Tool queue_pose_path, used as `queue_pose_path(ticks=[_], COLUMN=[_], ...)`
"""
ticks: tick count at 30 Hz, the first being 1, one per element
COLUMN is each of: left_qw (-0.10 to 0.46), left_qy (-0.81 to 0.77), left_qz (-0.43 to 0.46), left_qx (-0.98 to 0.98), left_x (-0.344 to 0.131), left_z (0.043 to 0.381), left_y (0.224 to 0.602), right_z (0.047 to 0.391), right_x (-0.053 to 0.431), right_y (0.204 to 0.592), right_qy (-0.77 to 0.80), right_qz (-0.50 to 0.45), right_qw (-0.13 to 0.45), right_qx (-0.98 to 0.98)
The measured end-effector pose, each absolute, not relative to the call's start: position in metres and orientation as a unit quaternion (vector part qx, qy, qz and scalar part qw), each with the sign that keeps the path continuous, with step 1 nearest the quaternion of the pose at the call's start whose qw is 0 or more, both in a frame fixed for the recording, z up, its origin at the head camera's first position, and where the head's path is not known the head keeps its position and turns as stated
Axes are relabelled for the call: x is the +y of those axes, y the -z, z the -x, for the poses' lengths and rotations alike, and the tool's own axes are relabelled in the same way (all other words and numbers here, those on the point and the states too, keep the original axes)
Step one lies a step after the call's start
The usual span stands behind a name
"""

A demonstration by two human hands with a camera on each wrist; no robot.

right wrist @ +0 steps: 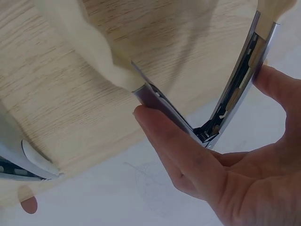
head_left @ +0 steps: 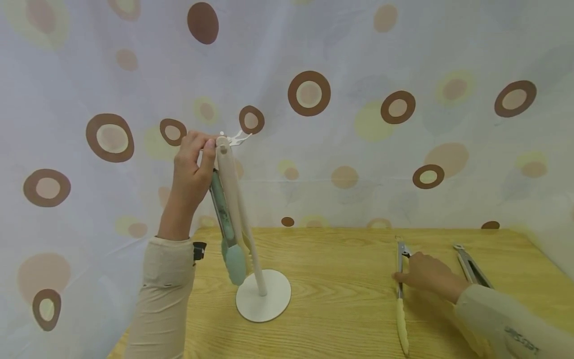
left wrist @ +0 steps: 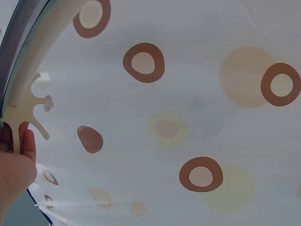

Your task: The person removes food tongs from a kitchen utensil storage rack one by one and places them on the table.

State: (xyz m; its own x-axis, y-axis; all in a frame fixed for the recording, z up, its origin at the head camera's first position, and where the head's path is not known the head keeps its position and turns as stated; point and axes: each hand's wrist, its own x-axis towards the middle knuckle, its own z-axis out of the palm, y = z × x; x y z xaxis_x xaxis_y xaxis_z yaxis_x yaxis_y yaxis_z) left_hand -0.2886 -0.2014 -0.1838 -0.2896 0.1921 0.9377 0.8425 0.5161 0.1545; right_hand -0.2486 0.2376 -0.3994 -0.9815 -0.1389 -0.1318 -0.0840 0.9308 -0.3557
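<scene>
In the head view my left hand (head_left: pixel 192 167) is raised at the top of a white utensil stand (head_left: pixel 274 301). Its fingers pinch the stand's branched hook top (left wrist: pixel 29 107), as the left wrist view shows. Teal-tipped tongs (head_left: pixel 235 264) hang from the stand, just below that hand, tips down. Over the table at the right, my right hand (head_left: pixel 430 273) grips cream-tipped tongs (head_left: pixel 402 319) near their hinge end. Thumb and fingers lie on opposite metal arms (right wrist: pixel 162 107), which stand spread in a V in the right wrist view.
Other metal tongs (head_left: pixel 473 269) lie on the wooden table (head_left: pixel 332 299), to the right of my right hand and partly behind the forearm. A white curtain (head_left: pixel 350 45) with brown and yellow circles hangs along the table's back edge and at the sides.
</scene>
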Motion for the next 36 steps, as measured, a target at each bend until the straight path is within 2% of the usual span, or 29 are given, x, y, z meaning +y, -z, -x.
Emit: queue_pose_path(ticks=[7, 19, 36], left_qw=[0.477, 0.480, 0.473], left_qy=[0.343, 0.338, 0.342], left_qz=[0.355, 0.356, 0.358], left_qx=[-0.727, -0.727, -0.729], left_x=[-0.202, -0.203, -0.203], left_z=[0.290, 0.289, 0.290], left_y=[0.184, 0.184, 0.185], right_z=[0.248, 0.257, 0.258], right_x=[0.232, 0.231, 0.229], right_y=[0.407, 0.414, 0.414], right_qy=[0.202, 0.195, 0.173], right_qz=[0.068, 0.057, 0.050], right_qw=[0.070, 0.099, 0.111], right_qx=[0.975, 0.974, 0.977])
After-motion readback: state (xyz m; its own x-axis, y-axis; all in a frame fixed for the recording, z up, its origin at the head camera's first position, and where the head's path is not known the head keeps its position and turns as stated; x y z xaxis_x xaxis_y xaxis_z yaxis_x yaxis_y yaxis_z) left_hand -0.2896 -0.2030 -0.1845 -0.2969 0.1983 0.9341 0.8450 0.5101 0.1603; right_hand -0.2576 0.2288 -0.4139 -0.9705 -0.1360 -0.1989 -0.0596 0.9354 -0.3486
